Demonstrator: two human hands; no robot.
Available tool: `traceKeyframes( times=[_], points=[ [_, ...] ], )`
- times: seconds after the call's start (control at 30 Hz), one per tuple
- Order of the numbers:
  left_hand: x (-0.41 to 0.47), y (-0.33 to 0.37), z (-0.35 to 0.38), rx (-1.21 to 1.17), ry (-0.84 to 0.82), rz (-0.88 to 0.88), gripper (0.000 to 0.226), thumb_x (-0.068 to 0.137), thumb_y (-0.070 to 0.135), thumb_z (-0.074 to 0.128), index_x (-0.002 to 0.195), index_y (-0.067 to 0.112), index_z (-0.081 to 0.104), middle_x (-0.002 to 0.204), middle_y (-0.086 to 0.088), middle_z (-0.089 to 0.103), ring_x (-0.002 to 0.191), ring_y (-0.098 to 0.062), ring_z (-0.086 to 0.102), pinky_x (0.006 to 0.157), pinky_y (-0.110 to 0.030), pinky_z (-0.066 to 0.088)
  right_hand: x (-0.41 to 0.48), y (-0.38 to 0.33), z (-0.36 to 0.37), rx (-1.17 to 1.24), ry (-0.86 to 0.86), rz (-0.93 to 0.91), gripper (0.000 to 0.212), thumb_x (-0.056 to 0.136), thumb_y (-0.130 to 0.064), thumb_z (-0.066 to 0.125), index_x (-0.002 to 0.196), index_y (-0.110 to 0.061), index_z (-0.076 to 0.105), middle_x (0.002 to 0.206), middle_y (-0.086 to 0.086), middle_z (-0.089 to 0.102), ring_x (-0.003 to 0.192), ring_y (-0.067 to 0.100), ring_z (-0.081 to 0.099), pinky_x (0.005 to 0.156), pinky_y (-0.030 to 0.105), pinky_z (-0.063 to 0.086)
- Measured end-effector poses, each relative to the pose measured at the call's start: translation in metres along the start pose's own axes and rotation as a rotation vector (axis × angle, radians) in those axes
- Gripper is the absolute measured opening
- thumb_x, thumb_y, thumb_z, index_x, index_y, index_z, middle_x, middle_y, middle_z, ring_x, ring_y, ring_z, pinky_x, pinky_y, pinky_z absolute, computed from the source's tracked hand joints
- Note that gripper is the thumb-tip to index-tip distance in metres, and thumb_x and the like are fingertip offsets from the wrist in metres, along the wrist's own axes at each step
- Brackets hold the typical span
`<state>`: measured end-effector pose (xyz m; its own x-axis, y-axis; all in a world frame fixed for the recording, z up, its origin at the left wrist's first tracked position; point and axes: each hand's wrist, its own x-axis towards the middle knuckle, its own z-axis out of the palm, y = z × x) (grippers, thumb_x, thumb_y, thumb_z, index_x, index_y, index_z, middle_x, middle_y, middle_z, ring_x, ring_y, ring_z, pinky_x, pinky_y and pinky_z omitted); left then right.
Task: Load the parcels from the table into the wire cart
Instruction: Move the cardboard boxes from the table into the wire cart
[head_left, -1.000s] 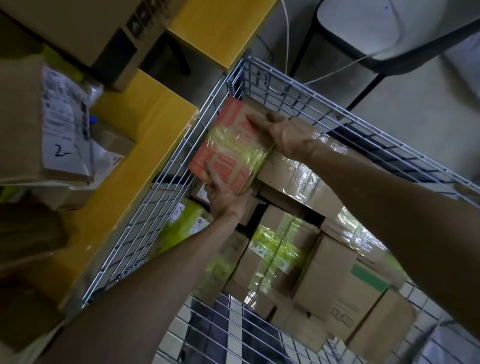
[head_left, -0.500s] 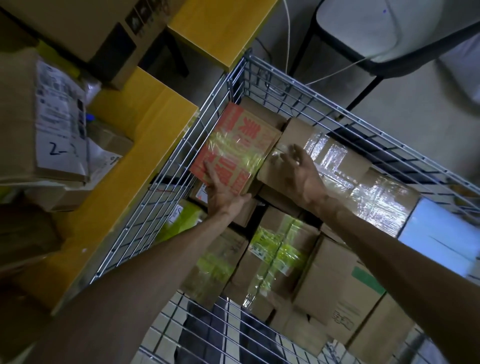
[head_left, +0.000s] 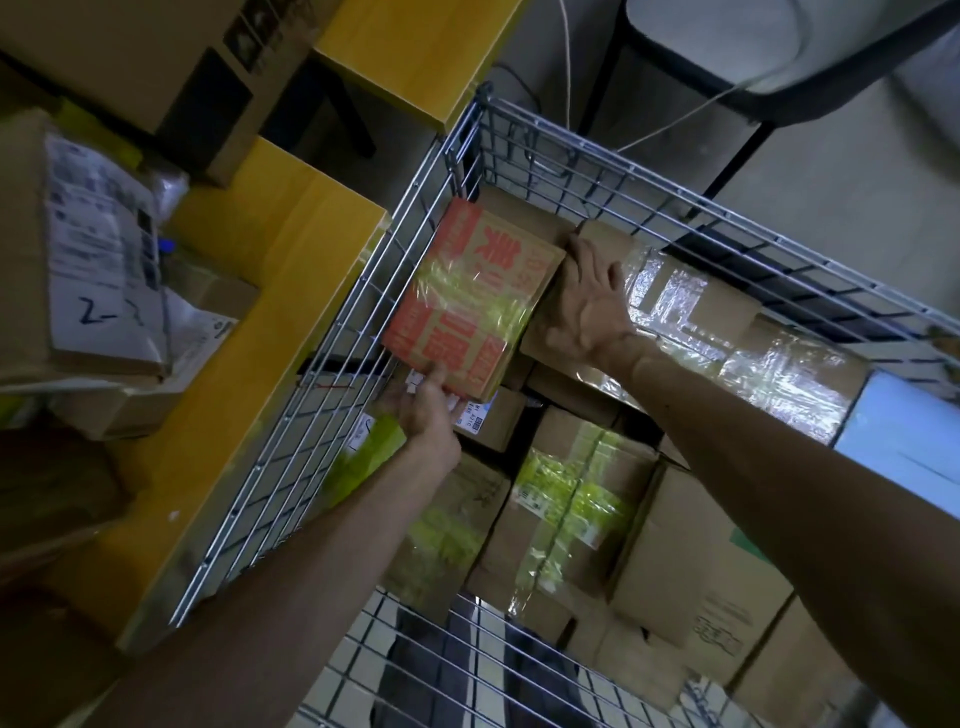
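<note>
left hand (head_left: 423, 405) — grips red parcel (head_left: 470, 296); right hand (head_left: 587, 299) — touches its side

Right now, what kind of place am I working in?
Likely a parcel depot or stockroom: a wire cart packed with taped cardboard boxes, a labelled parcel on the yellow table, the left hand holding a red-printed box.
</note>
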<state>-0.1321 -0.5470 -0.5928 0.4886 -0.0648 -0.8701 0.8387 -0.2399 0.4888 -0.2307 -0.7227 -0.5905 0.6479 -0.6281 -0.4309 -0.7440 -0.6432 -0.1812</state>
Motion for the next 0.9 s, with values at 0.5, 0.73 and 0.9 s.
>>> traceKeyframes(
  times=[0.5,0.73,0.9],
  points=[
    [0.000,-0.012,0.021,0.198,-0.001,0.185,0.069,0.096,0.025,0.064,0.152,0.031,0.024,0.092,0.020,0.054,0.096,-0.020,0.062,0.093,-0.052,0.055,0.001,0.014,-0.008,-0.195,-0.005,-0.054,0.107,0.077,-0.077,0.051,0.146,-0.001,0.023,0.152,0.016,0.023,0.143,0.039,0.019,0.113,0.070,0.012],
    [0.004,-0.016,0.007,0.216,-0.055,0.224,0.079,0.093,0.020,0.069,0.154,0.033,0.021,0.129,-0.006,0.061,0.111,-0.024,0.064,0.089,-0.053,0.057,0.020,0.020,-0.010,0.453,0.154,-0.055,0.098,0.073,-0.064,0.072,0.148,-0.018,0.029,0.140,0.007,0.048,0.134,0.025,0.038,0.116,0.051,0.016],
    [-0.002,-0.020,0.004,0.214,-0.077,0.291,0.076,0.095,0.011,0.065,0.155,0.028,0.022,0.118,0.000,0.058,0.100,-0.012,0.063,0.090,-0.053,0.056,0.029,0.013,-0.006,0.230,0.133,-0.059,0.076,0.079,-0.045,0.073,0.141,-0.012,0.042,0.123,0.008,0.050,0.115,0.023,0.042,0.104,0.033,0.029]
  ],
)
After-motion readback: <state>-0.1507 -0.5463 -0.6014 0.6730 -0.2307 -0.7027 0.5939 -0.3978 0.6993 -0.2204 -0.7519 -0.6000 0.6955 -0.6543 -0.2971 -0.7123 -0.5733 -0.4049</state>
